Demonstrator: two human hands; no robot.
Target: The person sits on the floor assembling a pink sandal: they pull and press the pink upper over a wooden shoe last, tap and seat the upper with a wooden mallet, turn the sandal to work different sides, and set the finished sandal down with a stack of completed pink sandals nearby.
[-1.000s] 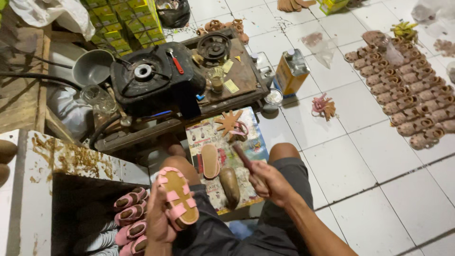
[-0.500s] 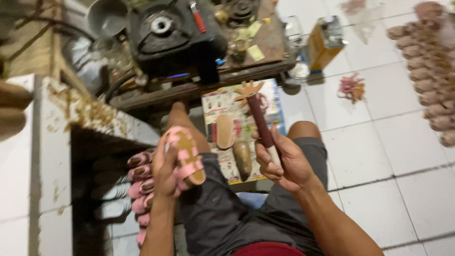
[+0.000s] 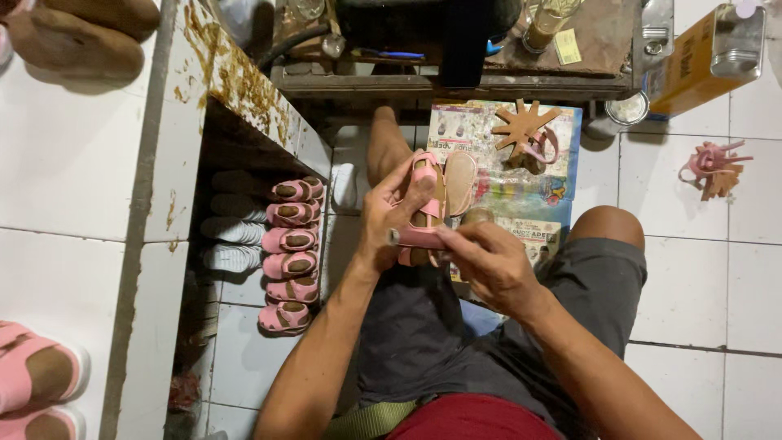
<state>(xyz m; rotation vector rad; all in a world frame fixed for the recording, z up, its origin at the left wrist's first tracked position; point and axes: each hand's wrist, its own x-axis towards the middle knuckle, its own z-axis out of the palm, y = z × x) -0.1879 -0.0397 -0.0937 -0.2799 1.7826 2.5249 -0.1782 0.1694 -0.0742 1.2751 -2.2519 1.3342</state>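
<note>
Head view shows your left hand (image 3: 387, 220) gripping a pink sandal (image 3: 423, 204) over your lap, thumb across its top. Your right hand (image 3: 489, 265) pinches the sandal's strap (image 3: 417, 237) at its near end. Left of your hands, a row of pink sandals (image 3: 289, 257) lies under the shelf.
</note>
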